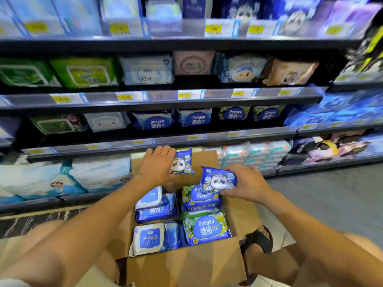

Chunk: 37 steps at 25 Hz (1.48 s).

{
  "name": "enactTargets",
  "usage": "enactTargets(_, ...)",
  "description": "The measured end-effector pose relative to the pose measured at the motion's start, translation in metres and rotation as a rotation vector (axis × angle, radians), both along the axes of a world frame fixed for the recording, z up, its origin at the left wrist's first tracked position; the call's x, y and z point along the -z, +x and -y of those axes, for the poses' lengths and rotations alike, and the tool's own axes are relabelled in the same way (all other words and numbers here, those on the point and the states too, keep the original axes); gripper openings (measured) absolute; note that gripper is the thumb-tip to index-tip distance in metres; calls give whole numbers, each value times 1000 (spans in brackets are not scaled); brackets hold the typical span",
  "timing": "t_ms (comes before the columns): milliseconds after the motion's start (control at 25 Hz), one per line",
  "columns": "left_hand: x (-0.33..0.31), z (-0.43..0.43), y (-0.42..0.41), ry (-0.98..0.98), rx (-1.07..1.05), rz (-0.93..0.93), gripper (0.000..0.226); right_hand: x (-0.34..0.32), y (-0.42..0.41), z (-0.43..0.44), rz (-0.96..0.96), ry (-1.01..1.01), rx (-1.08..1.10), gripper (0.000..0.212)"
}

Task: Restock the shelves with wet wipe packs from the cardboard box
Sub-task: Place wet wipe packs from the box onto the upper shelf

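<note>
- Step in hand (judged): pick phase. Two small packs are up out of the cardboard box (182, 266), neither shelved yet.
- L hand (157, 164): fingers folded over the left edge of the left panda pack (183, 162), gripping it. Pack is over the far end of the box, near the lowest shelf lip.
- R hand (247, 183): fingers + thumb curled round the right edge of the right panda pack (217, 181). Pack is tilted, hanging above the stacked packs in the box.
- Box is on the floor between the knees, flaps open. Inside: flower-print Deeyeo packs (207, 228) on the R side, white-lid packs (148, 238) on the L side, both stacked. Bare cardboard shows at the far end.
- Shelves (165, 100) are straight ahead. A row of blue Deeyeo packs (192, 119) is on the tier above the hands.
- Panda-pack slot not found. Something panda-like sits top R, too blurred to confirm.
- Progress est.: early, box looks mostly full.
- Next move needs:
  - locate the matching facing + price tag;
  - lift both packs clear of the box flaps;
  - set them face-out behind the rail.
- Packs look soft, so an edge grip may let them sag. Support from under when placing.
</note>
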<state>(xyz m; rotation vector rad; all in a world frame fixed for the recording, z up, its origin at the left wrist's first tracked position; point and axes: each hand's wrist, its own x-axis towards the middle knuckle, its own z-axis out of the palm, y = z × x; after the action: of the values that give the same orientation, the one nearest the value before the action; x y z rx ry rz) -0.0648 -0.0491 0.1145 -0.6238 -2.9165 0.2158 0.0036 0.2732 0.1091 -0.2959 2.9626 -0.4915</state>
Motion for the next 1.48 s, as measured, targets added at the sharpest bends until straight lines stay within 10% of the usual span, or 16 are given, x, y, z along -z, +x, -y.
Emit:
enactTargets(720, -252, -21, -41, 105, 152, -494, 73, -270, -56, -37, -531, 66, -28, 79)
enactTargets(1480, -277, -15, -86, 168, 103, -511, 73, -385, -216, -25, -770, 290, 57, 65)
